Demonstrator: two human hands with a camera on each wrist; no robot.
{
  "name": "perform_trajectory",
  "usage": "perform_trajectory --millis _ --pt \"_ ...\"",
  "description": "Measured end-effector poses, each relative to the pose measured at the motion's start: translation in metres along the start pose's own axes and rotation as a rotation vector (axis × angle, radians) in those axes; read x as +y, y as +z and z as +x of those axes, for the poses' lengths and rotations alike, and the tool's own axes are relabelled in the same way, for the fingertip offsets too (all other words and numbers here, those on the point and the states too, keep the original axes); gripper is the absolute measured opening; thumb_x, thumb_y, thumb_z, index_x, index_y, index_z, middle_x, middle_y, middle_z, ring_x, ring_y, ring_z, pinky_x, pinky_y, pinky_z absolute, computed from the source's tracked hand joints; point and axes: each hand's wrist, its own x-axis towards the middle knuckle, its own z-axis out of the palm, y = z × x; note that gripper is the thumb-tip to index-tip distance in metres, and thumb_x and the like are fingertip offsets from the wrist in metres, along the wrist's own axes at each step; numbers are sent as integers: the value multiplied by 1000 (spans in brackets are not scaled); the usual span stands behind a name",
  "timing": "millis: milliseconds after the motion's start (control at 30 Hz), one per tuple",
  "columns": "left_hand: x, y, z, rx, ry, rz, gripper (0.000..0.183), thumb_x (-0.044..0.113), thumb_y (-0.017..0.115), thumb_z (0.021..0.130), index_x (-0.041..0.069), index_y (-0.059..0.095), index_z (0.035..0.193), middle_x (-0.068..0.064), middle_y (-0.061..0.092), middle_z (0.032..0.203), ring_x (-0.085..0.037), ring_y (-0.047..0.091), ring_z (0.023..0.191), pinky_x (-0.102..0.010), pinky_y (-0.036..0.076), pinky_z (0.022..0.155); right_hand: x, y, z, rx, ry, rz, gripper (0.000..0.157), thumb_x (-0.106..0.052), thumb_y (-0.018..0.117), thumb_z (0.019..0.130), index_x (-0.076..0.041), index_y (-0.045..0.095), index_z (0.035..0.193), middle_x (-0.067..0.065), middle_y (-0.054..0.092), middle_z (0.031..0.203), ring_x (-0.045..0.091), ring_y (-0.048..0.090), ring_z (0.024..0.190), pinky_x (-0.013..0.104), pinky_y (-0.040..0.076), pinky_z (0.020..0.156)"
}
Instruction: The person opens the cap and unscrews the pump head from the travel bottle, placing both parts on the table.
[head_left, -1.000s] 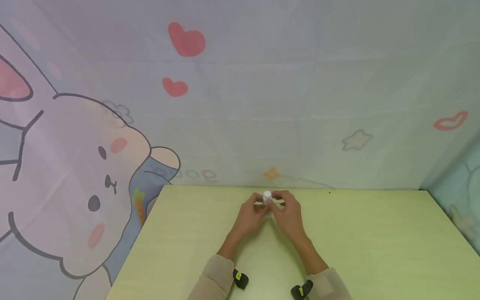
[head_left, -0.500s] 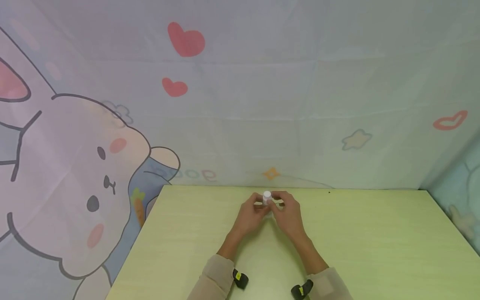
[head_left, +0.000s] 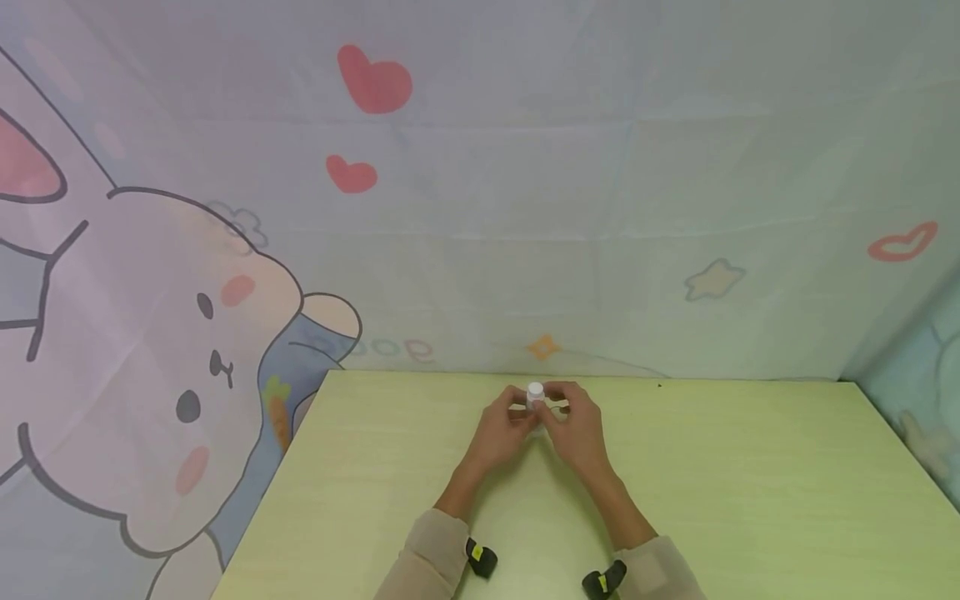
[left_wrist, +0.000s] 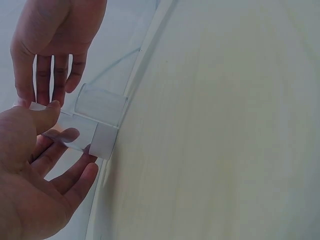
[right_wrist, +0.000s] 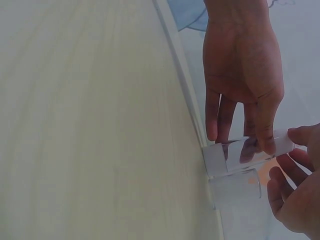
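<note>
Yellow-green table [head_left: 750,483] is lying under your left hand [head_left: 501,432] and right hand [head_left: 579,428]. Printed backdrop [head_left: 525,192] is hanging beyond them, rabbit [head_left: 142,333] showing to the left, pale star [head_left: 714,281] to the right.

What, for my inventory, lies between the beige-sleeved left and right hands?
Head view: a white-topped, partly clear cylindrical bottle. Both wrist views show a clear cylindrical vessel beside it.

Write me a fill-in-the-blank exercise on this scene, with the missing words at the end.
The left hand and right hand both hold a bottle with a ____ cap.
The container beside the bottle is not opaque but ____.
The animal printed on the backdrop is a ____.
The vegetable printed beside the table is a ____.

Missing words: white; transparent; rabbit; carrot.
</note>
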Motion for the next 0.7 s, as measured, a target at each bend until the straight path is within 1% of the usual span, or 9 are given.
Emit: perform_trajectory --millis 133,400,700 --pt "-1 1 -1 -1 -5 4 31 38 73 103 19 61 125 -5 65 136 -32 69 124 -44 61 97 1 0 0 -5 7 -1 29 -13 78 99 -1 69 124 15 71 120 39 64 114 53 57 94" --pt "-2 1 1 5 -1 14 28 34 73 103 18 61 123 -7 66 136 -31 70 123 -42 61 95 3 0 0 -16 4 -10 30 -13 77 100 -1 69 126 14 71 121 38 64 115 51 57 94" --pt "1 0 -1 2 -1 1 28 35 72 104 17 61 122 -8 65 136 -33 69 124 -45 61 96 0 0 0 -20 15 -3 29 -11 76 100 -1 69 127 15 71 123 40 64 117 52 57 95"
